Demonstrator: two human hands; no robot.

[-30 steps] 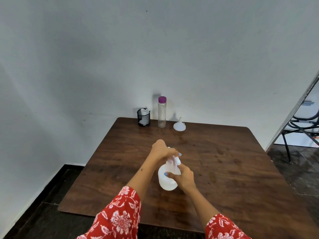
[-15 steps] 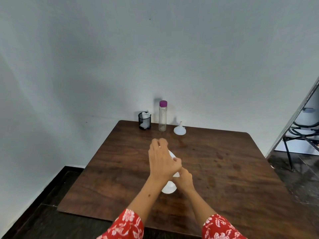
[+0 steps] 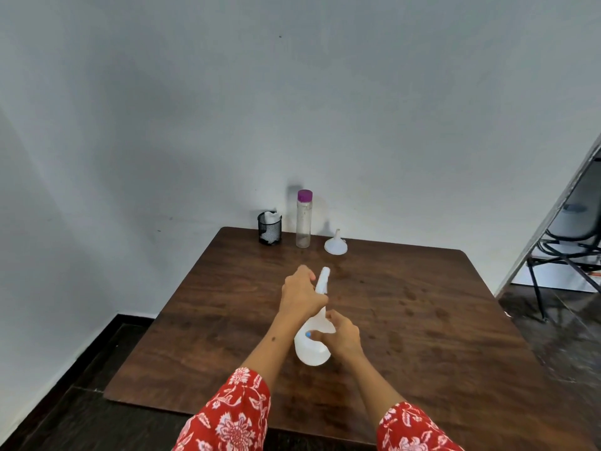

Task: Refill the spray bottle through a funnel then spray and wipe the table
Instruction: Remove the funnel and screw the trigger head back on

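Observation:
A white spray bottle (image 3: 310, 348) stands near the middle of the brown wooden table (image 3: 422, 320). My right hand (image 3: 341, 335) grips its round body. My left hand (image 3: 300, 292) is closed around the white spray head (image 3: 323, 280), whose nozzle sticks out past my fingers toward the wall. A white funnel (image 3: 336, 245) lies mouth down at the table's far edge. Left of it stands a clear bottle with a purple cap (image 3: 304, 219).
A black mesh cup (image 3: 269, 228) with white cloth or paper in it stands at the far left corner by the wall. A dark chair frame (image 3: 566, 255) stands beyond the table's right side, past a doorway.
My left hand has turned on the spray head, and the nozzle now shows past my fingers. My right hand kept its hold on the bottle's body. The camera tilted slightly.

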